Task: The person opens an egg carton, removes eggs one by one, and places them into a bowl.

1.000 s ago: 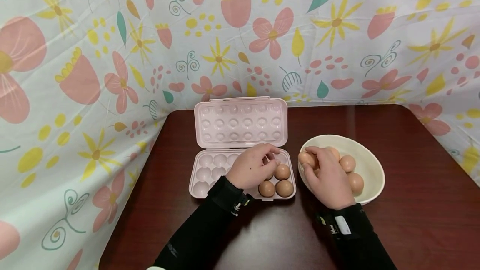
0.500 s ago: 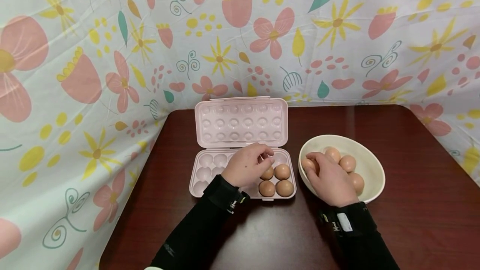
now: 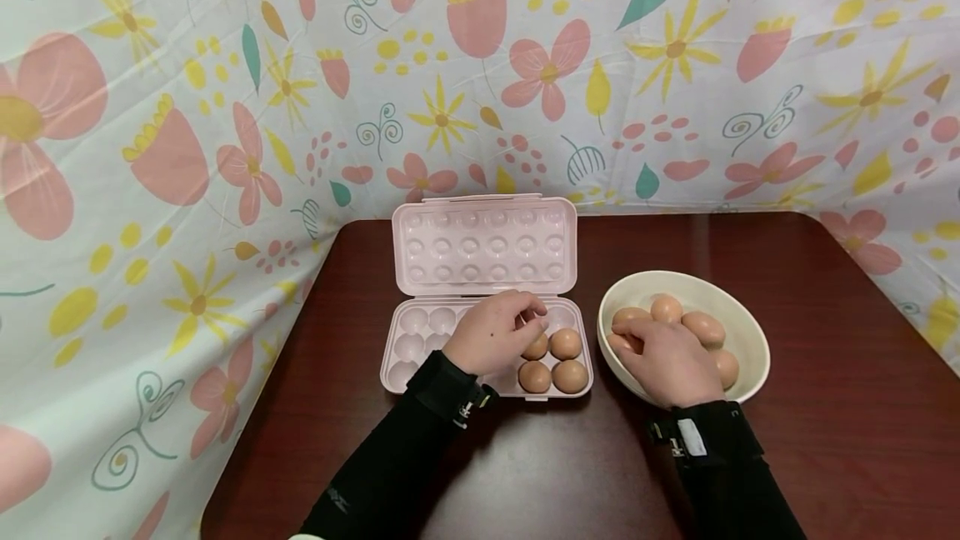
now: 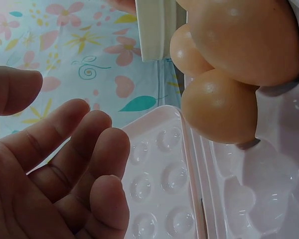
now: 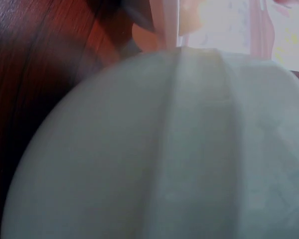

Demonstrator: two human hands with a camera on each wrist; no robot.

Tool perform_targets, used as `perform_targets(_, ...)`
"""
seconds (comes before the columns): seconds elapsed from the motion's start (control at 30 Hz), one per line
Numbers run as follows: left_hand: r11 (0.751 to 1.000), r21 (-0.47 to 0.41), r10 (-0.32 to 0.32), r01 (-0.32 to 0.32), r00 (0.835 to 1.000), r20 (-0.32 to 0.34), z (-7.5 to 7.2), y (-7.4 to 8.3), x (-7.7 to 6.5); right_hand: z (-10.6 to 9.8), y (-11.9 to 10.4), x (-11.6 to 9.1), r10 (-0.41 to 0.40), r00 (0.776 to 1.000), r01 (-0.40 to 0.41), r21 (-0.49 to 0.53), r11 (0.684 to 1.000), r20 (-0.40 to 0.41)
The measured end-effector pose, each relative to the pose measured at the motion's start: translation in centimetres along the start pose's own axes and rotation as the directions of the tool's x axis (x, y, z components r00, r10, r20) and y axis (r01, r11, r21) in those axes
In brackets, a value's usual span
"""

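My left hand (image 3: 495,332) hovers over a pale pink egg box (image 3: 401,348), its fingers loosely curved and holding nothing; in the left wrist view the fingers (image 4: 109,154) are apart from the eggs (image 4: 219,105). Several brown eggs (image 3: 569,377) sit in the cups at the box's right end. My right hand (image 3: 671,361) reaches into a cream bowl (image 3: 753,357). Its thumb and fingers close round an egg (image 3: 619,342) at the bowl's left side, mostly hidden by the hand. Other loose eggs (image 3: 703,329) lie around it. In the right wrist view the bowl's outer wall (image 5: 114,149) covers most, blurred.
The box's lid (image 3: 483,247) stands open at the back, near a flower-patterned cloth (image 3: 450,65) hanging behind the table. Dark reddish wood of the tabletop (image 3: 540,465) shows in front of box and bowl.
My right hand has moved lower and rightward into the bowl, the egg at its fingers moving with it. The eggs on the right have shifted rightward. My left hand has drawn slightly left.
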State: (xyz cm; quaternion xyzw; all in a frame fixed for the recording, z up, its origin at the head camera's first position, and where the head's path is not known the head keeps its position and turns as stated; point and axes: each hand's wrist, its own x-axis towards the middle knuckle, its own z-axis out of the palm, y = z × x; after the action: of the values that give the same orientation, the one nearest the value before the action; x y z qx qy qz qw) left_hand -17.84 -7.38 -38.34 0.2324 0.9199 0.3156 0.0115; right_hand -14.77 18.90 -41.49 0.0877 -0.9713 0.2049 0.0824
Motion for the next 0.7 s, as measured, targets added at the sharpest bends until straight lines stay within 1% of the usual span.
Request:
perform_targets(0.2, 1.000, -0.003, 0.002, -0.002, 1.000, -0.002, 0.0, -0.1, -0.1, 0.0, 0.4, -0.2, -0.040, 0.999, 0.039, -0.032, 0.999, -0.024)
perform_targets(0.37, 1.000, 0.001, -0.006, 0.006, 1.000, -0.005, -0.1, -0.2, -0.2, -0.2, 0.4, -0.2, 0.006, 1.000, -0.006, -0.005, 1.000, 0.011)
perform_targets(0.43, 1.000, 0.007, -0.010, 0.010, 1.000, -0.004, 0.0, -0.2, -0.2, -0.3, 0.3, -0.1, 0.016, 1.000, -0.016, 0.011, 1.000, 0.003)
perform_targets(0.5, 1.000, 0.016, -0.012, 0.012, 1.000, -0.001, 0.1, -0.3, -0.1, -0.4, 0.1, -0.1, 0.009, 1.000, -0.008, 0.027, 1.000, -0.024)
perform_targets(0.63, 0.999, 0.046, -0.013, 0.013, 1.000, -0.002, 0.3, -0.5, 0.0, -0.4, -0.4, 0.0, -0.038, 0.994, 0.044, 0.056, 0.998, -0.100)
perform_targets(0.7, 0.998, 0.061, -0.015, 0.015, 1.000, -0.005, 0.5, -0.6, 0.0, -0.3, -0.7, 0.0, -0.058, 0.991, 0.066, 0.066, 0.996, -0.122)
